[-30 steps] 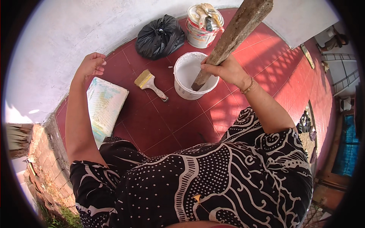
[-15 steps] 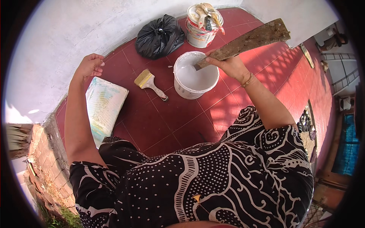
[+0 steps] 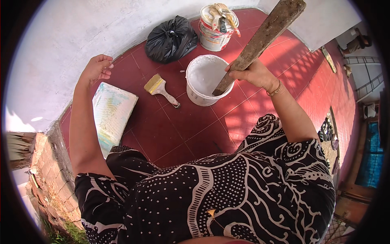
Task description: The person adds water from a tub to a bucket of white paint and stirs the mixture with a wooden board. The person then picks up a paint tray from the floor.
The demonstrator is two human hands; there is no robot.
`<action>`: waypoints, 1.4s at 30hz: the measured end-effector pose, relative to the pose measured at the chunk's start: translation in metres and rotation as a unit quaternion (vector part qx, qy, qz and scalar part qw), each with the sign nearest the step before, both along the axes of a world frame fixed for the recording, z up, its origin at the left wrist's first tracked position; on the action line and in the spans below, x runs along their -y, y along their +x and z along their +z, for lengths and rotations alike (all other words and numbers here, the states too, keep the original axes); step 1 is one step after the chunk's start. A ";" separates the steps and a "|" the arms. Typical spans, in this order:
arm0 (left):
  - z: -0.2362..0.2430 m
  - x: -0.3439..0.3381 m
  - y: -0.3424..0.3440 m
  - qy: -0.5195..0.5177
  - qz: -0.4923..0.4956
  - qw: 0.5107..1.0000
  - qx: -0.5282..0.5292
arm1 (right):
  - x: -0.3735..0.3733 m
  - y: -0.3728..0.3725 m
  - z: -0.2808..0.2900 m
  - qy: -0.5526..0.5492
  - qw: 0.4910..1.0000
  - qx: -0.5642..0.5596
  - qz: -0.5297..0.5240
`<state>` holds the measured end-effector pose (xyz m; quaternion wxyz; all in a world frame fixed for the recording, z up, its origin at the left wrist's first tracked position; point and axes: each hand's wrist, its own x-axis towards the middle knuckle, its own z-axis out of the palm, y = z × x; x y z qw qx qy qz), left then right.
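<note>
Red tiles covered the floor, pale grout lines running between them and latticed sunlight falling across the right side. A white wall curved along the far left edge; near it sat a knotted black plastic bag beside a lidded bucket with used brushes on top. An open white bucket stood in mid-floor, a broad paintbrush lying to its left. The right hand was closed around a rough wooden plank, which slanted up from inside that open bucket's mouth. The left hand, fingers loosely curled, held nothing above a paint-smeared slab. Brickwork bordered the lower left; a ladder and blue panes showed at far right.
</note>
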<state>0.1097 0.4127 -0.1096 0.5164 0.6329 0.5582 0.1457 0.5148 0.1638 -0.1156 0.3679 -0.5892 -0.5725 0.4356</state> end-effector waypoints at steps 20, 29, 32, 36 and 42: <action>-0.009 -0.003 -0.010 0.001 -0.004 1.000 -0.018 | -0.014 -0.023 -0.009 -0.027 0.999 -0.036 -0.017; -0.010 -0.003 -0.002 0.003 -0.012 1.000 -0.022 | -0.021 0.018 -0.023 0.149 0.977 0.116 -0.096; -0.007 -0.004 -0.003 -0.006 -0.008 1.000 -0.007 | -0.029 -0.001 -0.031 0.150 0.979 0.113 -0.080; -0.006 -0.001 -0.002 -0.004 -0.007 1.000 -0.006 | -0.024 -0.016 -0.013 0.007 0.997 -0.033 -0.068; -0.007 -0.002 -0.004 -0.004 -0.007 1.000 -0.003 | -0.015 0.010 -0.001 -0.050 0.997 -0.005 -0.050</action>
